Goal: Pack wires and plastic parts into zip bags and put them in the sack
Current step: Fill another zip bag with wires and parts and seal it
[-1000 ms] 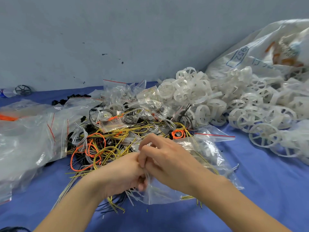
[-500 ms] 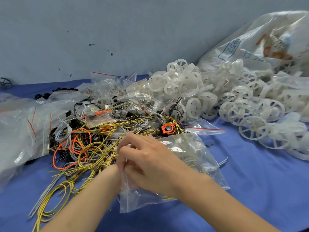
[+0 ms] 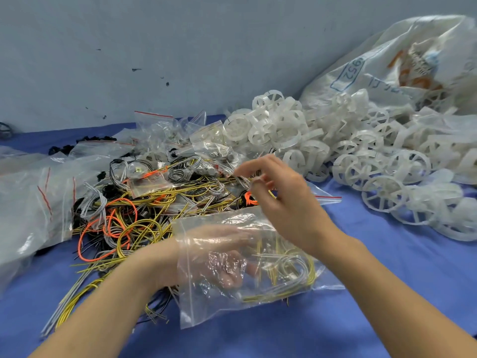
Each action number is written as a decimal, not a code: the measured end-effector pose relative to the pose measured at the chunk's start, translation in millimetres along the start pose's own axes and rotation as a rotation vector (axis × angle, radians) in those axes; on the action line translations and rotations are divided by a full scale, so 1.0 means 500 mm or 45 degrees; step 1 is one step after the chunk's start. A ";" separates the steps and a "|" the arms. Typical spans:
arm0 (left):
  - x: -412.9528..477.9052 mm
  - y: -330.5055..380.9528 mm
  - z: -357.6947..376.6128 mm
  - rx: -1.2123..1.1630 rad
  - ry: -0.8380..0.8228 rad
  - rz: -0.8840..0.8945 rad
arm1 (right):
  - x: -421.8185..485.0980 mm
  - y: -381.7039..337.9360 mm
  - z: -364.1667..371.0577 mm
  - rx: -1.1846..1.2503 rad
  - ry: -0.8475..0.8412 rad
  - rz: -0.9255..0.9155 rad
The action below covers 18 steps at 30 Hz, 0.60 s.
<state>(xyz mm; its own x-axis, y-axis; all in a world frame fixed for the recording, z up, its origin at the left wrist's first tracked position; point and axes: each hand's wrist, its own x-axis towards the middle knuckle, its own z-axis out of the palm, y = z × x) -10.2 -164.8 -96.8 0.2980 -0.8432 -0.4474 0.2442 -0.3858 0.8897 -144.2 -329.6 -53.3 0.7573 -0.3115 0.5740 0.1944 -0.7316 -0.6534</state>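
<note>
A clear zip bag (image 3: 289, 275) lies on the blue cloth in front of me with yellow and grey wires coiled inside. My left hand (image 3: 222, 257) is pushed into the bag's mouth and shows through the plastic, holding the bag. Above it, my right hand (image 3: 281, 200) hovers over the tangled wire pile (image 3: 144, 208), its fingertips pinched on a grey wire bundle (image 3: 244, 180). White plastic wheels (image 3: 335, 148) are heaped at the right, spilling from the white sack (image 3: 387, 63).
Several small filled zip bags (image 3: 180, 140) lie behind the wires. Large clear bags (image 3: 31, 208) cover the left side. Black parts (image 3: 85, 142) sit by the grey wall. Bare blue cloth (image 3: 387, 254) shows at the front right.
My hands were together at the bag's mouth. Now the left hand has slid inside the bag, and the right hand has lifted away up to the wire pile.
</note>
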 end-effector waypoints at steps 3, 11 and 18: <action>-0.026 0.039 -0.018 0.271 -0.258 0.063 | 0.010 0.024 -0.025 0.039 0.161 0.105; -0.082 0.066 -0.108 0.289 0.622 0.252 | 0.019 0.057 -0.030 -0.063 0.185 0.260; -0.069 0.045 -0.001 1.235 0.688 0.978 | 0.019 0.058 0.032 -0.192 -0.160 0.297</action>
<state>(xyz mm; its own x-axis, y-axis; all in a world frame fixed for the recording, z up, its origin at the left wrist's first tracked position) -14.4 -144.2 -61.2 0.4415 -0.7987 0.4089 -0.8255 -0.1829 0.5339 -121.4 -343.9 -74.8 0.8435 -0.4112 0.3456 -0.0813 -0.7338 -0.6745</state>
